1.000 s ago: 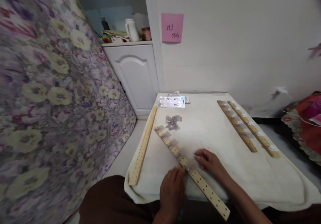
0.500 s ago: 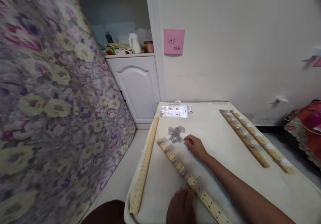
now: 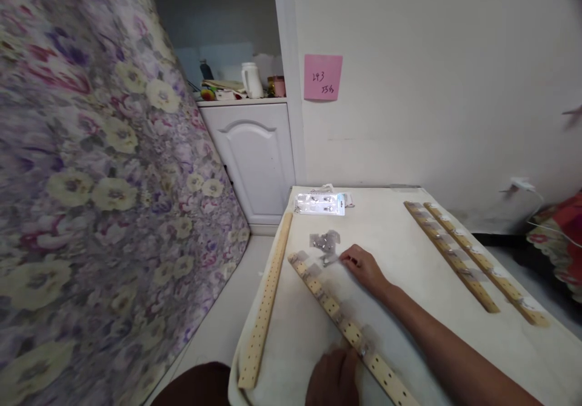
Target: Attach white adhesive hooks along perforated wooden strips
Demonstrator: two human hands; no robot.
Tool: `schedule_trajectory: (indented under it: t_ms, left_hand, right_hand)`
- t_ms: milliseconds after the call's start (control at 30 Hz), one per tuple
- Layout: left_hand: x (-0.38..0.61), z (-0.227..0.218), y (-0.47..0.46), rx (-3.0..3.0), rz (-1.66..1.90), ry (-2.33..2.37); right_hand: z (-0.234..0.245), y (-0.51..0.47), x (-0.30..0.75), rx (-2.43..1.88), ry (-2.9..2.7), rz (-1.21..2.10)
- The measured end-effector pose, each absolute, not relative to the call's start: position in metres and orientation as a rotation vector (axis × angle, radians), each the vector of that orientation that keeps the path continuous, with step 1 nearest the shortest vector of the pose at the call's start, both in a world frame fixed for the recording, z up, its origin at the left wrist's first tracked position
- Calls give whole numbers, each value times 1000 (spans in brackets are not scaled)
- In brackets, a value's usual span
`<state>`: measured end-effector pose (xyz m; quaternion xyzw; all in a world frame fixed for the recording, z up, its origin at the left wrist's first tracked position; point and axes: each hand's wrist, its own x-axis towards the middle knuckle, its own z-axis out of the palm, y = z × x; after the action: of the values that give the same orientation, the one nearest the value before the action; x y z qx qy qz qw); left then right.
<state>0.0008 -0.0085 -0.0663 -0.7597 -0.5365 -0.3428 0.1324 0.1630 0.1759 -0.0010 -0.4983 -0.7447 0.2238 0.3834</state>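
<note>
My right hand reaches forward over the white-covered table, fingers pinched on one clear plastic hook at the edge of a small pile of clear hooks. My left hand rests closed at the near end of a perforated wooden strip that lies diagonally and carries several clear hooks. What the left fingers press or hold is hidden.
A second bare perforated strip lies along the table's left edge. Two strips fitted with hooks lie at the right. A blister pack sits at the back. A flowered mattress stands left; a white cabinet behind.
My right hand left the strip near my left hand and moved forward to the hook pile, pinching one hook and drawing it slightly back. The left hand stays at the strip.
</note>
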Motion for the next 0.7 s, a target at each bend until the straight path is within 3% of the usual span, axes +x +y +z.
schedule_trajectory:
  t_ms: [400, 700]
  left_hand:
    - [-4, -40, -9, -2346, -991, -1419]
    - [-4, -33, -12, -2368, -920, -1383]
  right_hand:
    - [-16, 65, 267, -1420, -1724, 637]
    - [-15, 57, 272, -1518, -1274, 1040]
